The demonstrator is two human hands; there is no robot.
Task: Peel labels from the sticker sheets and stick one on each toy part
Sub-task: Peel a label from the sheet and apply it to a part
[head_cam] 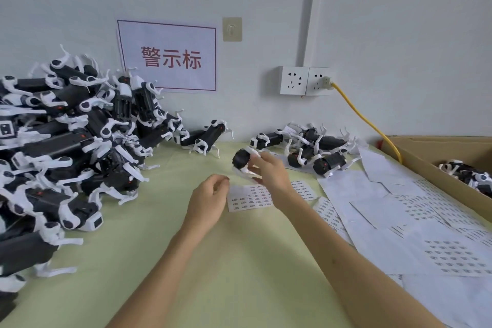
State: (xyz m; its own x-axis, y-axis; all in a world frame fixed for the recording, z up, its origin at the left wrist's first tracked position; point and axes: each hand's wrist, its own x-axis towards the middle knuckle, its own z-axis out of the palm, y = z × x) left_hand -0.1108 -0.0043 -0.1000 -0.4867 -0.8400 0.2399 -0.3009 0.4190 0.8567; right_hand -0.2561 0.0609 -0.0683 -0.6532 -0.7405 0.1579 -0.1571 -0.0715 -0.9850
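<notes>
While the right hand point(269, 170) lifts one toy part point(241, 159) off the desk point(213, 261), its grip is clamped around the white legs, so the black body faces the person, probably to leave a bare face free for a label. The left hand point(209, 198) hovers just beside it, above the sticker sheet point(250, 198). Its fingers are curled, with thumb and forefinger drawn close. I cannot tell whether that grip pinches a label or nothing, since anything between the fingertips is too small to see. The sheet lies flat right under both hands, which keeps each peel a short reach from the part being labelled.

A big pile of toy parts point(66, 141) is heaped on the left against the wall, and a smaller cluster point(316, 152) sits behind the right hand. Judging by the layout, one of these is the waiting stock and the other the finished work, though no labels are visible on them to say which. More label sheets point(386, 202) are spread loosely on the right of the desk, some with blank stretches where labels seem to be gone.

At the far right stands a cardboard box point(436, 176), open at the top, and a few more black-and-white parts point(468, 172) lie inside it, only partly in view.
</notes>
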